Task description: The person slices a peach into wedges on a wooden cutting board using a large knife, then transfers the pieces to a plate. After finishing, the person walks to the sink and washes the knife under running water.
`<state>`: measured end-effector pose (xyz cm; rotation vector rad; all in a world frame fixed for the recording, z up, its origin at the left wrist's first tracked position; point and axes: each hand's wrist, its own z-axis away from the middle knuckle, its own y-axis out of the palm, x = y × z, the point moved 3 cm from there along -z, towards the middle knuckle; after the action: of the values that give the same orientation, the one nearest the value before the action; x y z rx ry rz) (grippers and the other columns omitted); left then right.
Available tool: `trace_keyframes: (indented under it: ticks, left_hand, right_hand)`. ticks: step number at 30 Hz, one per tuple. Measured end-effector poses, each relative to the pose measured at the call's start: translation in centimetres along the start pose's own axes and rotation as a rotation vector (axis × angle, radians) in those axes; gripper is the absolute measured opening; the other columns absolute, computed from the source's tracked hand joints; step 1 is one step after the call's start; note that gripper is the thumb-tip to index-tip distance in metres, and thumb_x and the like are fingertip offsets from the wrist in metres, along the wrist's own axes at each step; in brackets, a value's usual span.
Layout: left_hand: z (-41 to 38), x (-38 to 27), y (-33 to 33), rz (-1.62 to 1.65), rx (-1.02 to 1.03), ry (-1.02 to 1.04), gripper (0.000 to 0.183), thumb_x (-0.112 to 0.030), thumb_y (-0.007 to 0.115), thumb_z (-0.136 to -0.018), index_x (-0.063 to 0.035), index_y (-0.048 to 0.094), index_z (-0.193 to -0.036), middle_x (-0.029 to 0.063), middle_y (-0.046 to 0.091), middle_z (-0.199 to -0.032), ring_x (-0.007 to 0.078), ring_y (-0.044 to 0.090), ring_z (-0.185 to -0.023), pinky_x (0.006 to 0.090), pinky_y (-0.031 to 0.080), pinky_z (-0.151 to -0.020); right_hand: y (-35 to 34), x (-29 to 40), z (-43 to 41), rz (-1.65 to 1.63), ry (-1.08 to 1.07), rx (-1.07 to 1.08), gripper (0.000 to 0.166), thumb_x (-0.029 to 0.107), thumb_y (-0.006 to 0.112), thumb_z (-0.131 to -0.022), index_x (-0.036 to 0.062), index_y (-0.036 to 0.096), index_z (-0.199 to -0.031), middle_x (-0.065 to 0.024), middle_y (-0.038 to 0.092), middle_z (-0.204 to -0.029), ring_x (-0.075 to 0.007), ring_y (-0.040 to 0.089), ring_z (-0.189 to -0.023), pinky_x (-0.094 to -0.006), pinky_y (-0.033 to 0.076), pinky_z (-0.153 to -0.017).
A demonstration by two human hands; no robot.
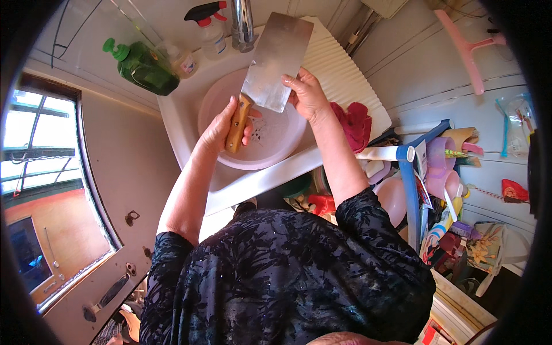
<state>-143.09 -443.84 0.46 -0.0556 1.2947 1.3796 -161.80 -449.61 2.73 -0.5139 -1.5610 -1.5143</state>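
My left hand (223,125) is closed around the wooden handle of a cleaver (278,56), thumb along its side. With fingers and thumb, my right hand (305,92) pinches the lower right edge of its broad metal blade, which points up and away from me. Beneath the cleaver a pale pink plastic basin (276,160) sits in a white sink (258,180). Dark specks lie at the bottom of the basin. The chrome faucet (243,23) stands just behind the blade. Part of the basin is hidden by the blade and hands.
Behind the basin stand a green pump bottle (148,69), a small clear bottle (183,62) and a spray bottle (212,39). A red cloth (355,125) lies on the ribbed drainboard (340,73). At right, a blue and white rack (409,189) adjoins pink containers.
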Motion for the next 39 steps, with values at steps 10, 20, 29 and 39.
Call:
trace_keyframes:
  ticks: [10, 20, 29, 39]
  left_hand:
    - [3.4, 1.6, -0.6, -0.256, -0.389, 0.18, 0.049, -0.042, 0.056, -0.085, -0.0053, 0.046, -0.115, 0.0058, 0.056, -0.086, 0.0127, 0.054, -0.072, 0.027, 0.047, -0.061]
    - [0.5, -3.5, 1.0, -0.471, -0.584, 0.192, 0.033, -0.033, 0.052, -0.089, -0.0009, 0.059, -0.089, 0.0033, 0.055, -0.064, 0.0098, 0.05, -0.054, 0.0251, 0.044, -0.054]
    - [-0.4, -1.9, -0.7, -0.591, -0.33, 0.24, 0.027, -0.015, 0.053, -0.088, -0.0015, 0.052, -0.112, 0.0036, 0.056, -0.087, 0.0111, 0.054, -0.079, 0.0217, 0.045, -0.071]
    - [-3.6, -5.7, 2.3, -0.824, -0.603, 0.441, 0.042, -0.02, 0.069, -0.071, 0.0027, 0.058, -0.104, 0.0134, 0.063, -0.088, 0.0124, 0.058, -0.076, 0.0262, 0.047, -0.066]
  right_hand:
    - [2.1, -4.0, 2.5, 0.1, 0.116, 0.011, 0.018, 0.011, 0.06, -0.082, 0.008, 0.058, -0.1, 0.0002, 0.062, -0.09, -0.0058, 0.057, -0.075, -0.0184, 0.048, -0.057]
    - [3.0, -4.6, 3.6, 0.146, -0.102, -0.077, 0.011, 0.006, 0.057, -0.084, 0.0049, 0.059, -0.094, -0.001, 0.061, -0.088, -0.0053, 0.054, -0.073, -0.0196, 0.047, -0.065]
    - [1.5, -2.5, 2.8, 0.008, -0.175, -0.212, 0.013, 0.003, 0.056, -0.083, 0.0054, 0.058, -0.096, -0.0005, 0.06, -0.088, -0.0061, 0.054, -0.075, -0.0213, 0.046, -0.066]
    - [1.4, -2.8, 3.3, 0.042, -0.168, -0.276, 0.018, 0.006, 0.057, -0.084, 0.0068, 0.056, -0.102, -0.0004, 0.059, -0.093, -0.0077, 0.055, -0.083, -0.0222, 0.048, -0.062]
